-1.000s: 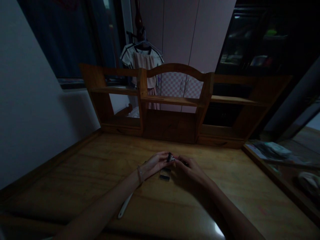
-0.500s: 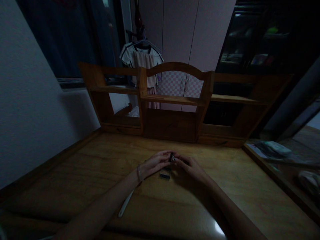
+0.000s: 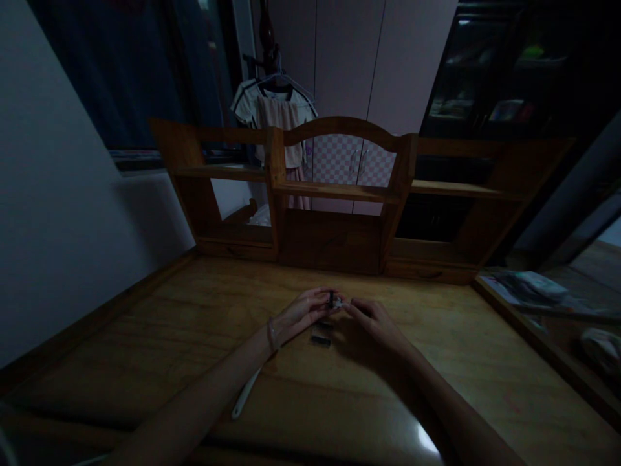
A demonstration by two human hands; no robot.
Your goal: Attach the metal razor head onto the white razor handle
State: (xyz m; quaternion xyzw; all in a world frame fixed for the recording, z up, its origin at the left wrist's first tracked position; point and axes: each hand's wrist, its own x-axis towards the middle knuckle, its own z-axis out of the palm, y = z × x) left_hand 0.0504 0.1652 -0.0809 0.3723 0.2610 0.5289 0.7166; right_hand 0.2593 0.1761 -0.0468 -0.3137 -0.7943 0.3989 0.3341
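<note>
Head view: left hand (image 3: pixel 303 315) fingers pinching small dark piece (image 3: pixel 332 299) with silvery part (image 3: pixel 338 302), over desk (image 3: pixel 194 323). Right hand (image 3: pixel 381 329) fingers close together at silvery part; can't tell if pinching it. Dark strip (image 3: pixel 321 341) on desk, just nearside of left fingers. White handle (image 3: pixel 246 393) further nearside, left of fingers. Wooden shelf unit (image 3: pixel 334 191) beyond fingers.

The wooden desk (image 3: pixel 169 336) carries a shelf unit (image 3: pixel 334 239), pale handle (image 3: pixel 246 393) and dark strips (image 3: pixel 321 340).
</note>
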